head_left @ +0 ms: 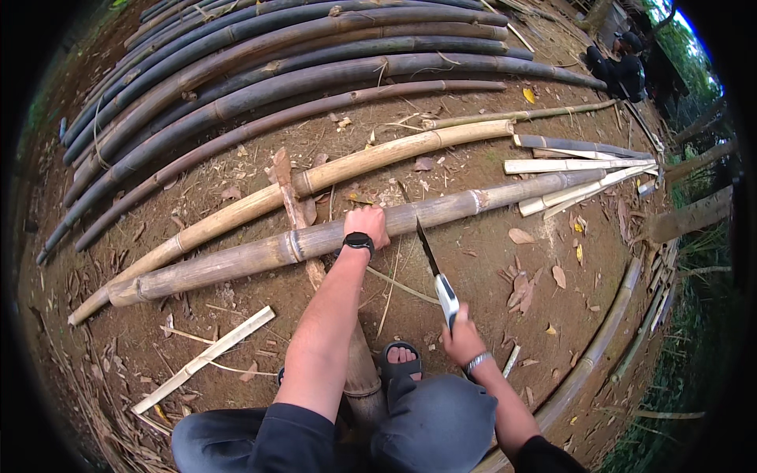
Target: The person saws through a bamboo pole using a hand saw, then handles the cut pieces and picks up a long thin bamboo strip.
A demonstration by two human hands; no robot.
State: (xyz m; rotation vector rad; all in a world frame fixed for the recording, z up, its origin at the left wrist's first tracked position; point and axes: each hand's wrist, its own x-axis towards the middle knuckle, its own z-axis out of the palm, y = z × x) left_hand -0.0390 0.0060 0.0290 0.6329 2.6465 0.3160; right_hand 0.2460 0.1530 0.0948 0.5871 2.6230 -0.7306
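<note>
A thick grey-brown bamboo pole [453, 206] lies across the ground in front of me, propped near its middle. My left hand [367, 226] is closed over the pole, with a dark watch on that wrist. Just right of it, the dark blade of a handsaw [447, 298] crosses the pole, its tip showing beyond the far side. Whether the teeth have cut into the bamboo I cannot tell. My right hand [463, 339] is wrapped round the saw's white and dark handle, nearer to me. A piece of wood [284, 180] and another bamboo length [364, 370] run under the pole.
Beyond lies a paler bamboo pole [394, 150], then a row of several dark poles [260, 98]. Split bamboo strips [579, 167] rest at the right, another strip [205, 359] at the near left. A person [627, 67] sits at the far right, near trees.
</note>
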